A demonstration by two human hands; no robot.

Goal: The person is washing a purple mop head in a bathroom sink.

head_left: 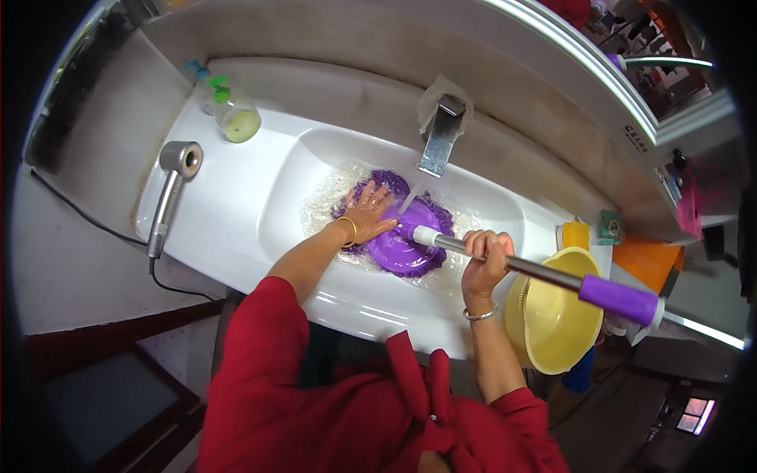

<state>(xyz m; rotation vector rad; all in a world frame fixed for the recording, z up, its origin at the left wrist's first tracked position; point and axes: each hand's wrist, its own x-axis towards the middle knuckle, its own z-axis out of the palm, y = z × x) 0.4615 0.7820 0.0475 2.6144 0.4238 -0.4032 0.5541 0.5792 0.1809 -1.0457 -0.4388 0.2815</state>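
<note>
Left hand (367, 213) presses flat, fingers spread, on the purple mop head (402, 236); right hand (485, 256) grips its pole (544, 273), which runs toward 4 o'clock.

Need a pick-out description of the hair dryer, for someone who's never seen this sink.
Start at the long white sink with the steel tap. On its flat ledge at the far left end lies the hair dryer, beside a clear soap bottle. It is the only silver-grey thing there, with a round head, a slim handle and a black cord trailing off the counter.

Hair dryer (175, 180) on counter left of basin, soap bottle (233, 110) behind it (green cap); yellow bowl (552, 315) right.
</note>
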